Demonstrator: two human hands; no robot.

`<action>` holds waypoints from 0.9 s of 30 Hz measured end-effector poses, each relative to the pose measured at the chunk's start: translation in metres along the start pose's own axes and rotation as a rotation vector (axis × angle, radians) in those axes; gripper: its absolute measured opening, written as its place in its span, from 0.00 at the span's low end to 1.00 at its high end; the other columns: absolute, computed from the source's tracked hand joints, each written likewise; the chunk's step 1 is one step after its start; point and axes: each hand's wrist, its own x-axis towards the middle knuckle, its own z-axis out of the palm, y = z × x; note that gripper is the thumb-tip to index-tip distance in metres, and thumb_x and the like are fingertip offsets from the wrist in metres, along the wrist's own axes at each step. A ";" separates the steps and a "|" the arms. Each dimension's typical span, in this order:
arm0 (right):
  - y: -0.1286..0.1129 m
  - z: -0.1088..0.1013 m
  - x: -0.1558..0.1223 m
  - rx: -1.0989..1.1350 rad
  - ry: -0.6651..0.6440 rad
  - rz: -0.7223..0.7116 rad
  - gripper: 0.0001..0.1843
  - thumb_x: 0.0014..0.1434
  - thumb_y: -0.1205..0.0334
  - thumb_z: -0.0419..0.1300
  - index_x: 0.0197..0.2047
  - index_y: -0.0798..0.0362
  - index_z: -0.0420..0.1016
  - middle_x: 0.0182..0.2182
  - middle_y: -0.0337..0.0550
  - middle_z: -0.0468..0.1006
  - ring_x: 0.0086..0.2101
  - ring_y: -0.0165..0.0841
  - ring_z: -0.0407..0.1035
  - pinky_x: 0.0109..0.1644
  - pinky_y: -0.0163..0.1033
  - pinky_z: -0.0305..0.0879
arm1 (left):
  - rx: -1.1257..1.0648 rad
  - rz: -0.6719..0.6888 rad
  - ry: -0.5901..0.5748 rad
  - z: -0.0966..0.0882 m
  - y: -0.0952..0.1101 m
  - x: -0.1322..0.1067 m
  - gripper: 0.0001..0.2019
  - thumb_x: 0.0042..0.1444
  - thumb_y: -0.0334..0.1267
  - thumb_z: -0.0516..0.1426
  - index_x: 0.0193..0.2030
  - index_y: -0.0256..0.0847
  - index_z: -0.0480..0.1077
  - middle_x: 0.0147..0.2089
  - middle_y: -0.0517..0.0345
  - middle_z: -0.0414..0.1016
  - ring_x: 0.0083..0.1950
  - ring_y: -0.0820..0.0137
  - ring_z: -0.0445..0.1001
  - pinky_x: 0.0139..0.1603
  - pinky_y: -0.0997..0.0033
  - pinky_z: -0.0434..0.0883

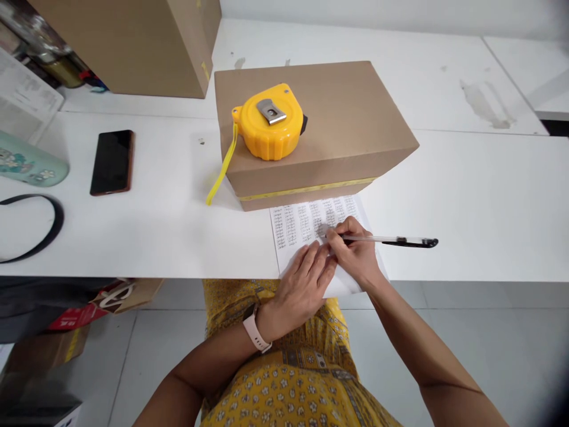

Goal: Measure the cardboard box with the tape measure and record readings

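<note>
My right hand point(355, 252) is closed around a pen point(395, 240) with a clear barrel and black cap, its tip down on a sheet of paper point(284, 228). Columns of small handwriting fill the upper part of that sheet. Flat on the paper's lower left lies my left hand point(304, 281), fingers stretched out, holding nothing. Just beyond the hands stands a closed cardboard box point(338, 112) with yellow tape along its near side, close against or over the sheet's far edge. A yellow tape measure point(271, 121) with a metal clip and wrist strap rests on the box.
Left on the white table point(169, 237) are a phone point(112, 162), a green bottle point(35, 160) and a black strap point(53, 225). A larger cardboard box point(133, 47) stands at the back left. Bags point(128, 293) sit below the table's front edge.
</note>
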 end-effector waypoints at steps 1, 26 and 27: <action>0.000 0.000 0.000 -0.005 -0.005 0.000 0.15 0.60 0.58 0.63 0.27 0.47 0.61 0.19 0.31 0.64 0.21 0.28 0.58 0.27 0.36 0.57 | 0.001 0.000 0.001 0.000 0.000 0.000 0.31 0.65 0.39 0.57 0.71 0.25 0.59 0.72 0.32 0.65 0.75 0.44 0.62 0.76 0.44 0.60; 0.001 0.000 0.001 -0.003 0.003 -0.002 0.14 0.59 0.58 0.63 0.27 0.47 0.61 0.19 0.31 0.64 0.22 0.28 0.59 0.27 0.36 0.57 | 0.010 -0.005 -0.049 -0.004 0.000 0.001 0.31 0.68 0.42 0.56 0.72 0.26 0.58 0.73 0.33 0.64 0.76 0.45 0.60 0.76 0.44 0.60; 0.001 0.000 0.001 -0.001 0.002 0.000 0.14 0.59 0.58 0.63 0.27 0.47 0.62 0.19 0.31 0.64 0.22 0.28 0.59 0.27 0.36 0.57 | 0.010 -0.004 -0.048 -0.004 0.000 0.001 0.31 0.68 0.42 0.56 0.72 0.26 0.58 0.73 0.33 0.64 0.76 0.45 0.60 0.76 0.43 0.60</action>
